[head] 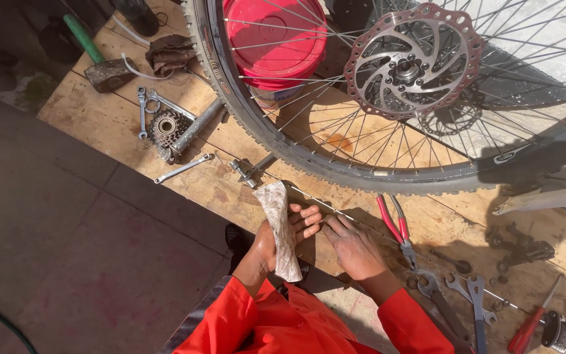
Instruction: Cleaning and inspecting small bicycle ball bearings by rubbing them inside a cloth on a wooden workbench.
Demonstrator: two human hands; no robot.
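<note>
Nearest me, the left hand point(282, 237) closes its fingers around a dirty rag point(280, 223) wrapped on a thin axle rod point(348, 216), while the right hand point(355, 248) pinches the rod flat to the plywood bench point(99, 118), seemingly to steady it. At four o'clock lie red-handled pliers point(394, 226) and wrenches point(466, 301). At twelve o'clock stands the bicycle wheel point(388, 92), disc rotor point(414, 62) up, over a red bucket point(276, 39).

Bike repair workshop, wheel point(388, 98), wrenches point(473, 305), pliers point(397, 229)

A worn plywood bench point(132, 131) runs slantwise across the view, stained and scratched, in hard sunlight — sharp shadows lie across its right end. Beyond its left edge lies a dull reddish-grey floor point(67, 249) in shade.
</note>
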